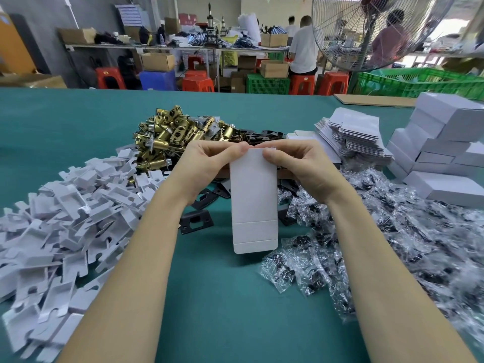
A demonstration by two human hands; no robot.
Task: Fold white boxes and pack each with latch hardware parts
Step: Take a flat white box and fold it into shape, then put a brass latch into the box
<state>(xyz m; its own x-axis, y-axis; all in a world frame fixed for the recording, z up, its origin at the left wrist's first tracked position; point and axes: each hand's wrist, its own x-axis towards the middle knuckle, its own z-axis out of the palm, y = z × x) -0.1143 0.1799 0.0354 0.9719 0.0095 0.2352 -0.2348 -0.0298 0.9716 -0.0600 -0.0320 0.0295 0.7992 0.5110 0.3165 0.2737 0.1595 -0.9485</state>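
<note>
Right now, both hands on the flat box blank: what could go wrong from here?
1. The left hand and right hand pinch only the top edge of the box blank; it may crease off its score lines.
2. The blank's lower end hangs near the screw bags and black strike plates; it could snag.
3. The stack of finished boxes looks uneven; a bump might topple it.

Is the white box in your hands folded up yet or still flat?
Still flat: the box blank hangs as one sheet, creases unfolded, pinched at its top by left hand and right hand.
</note>
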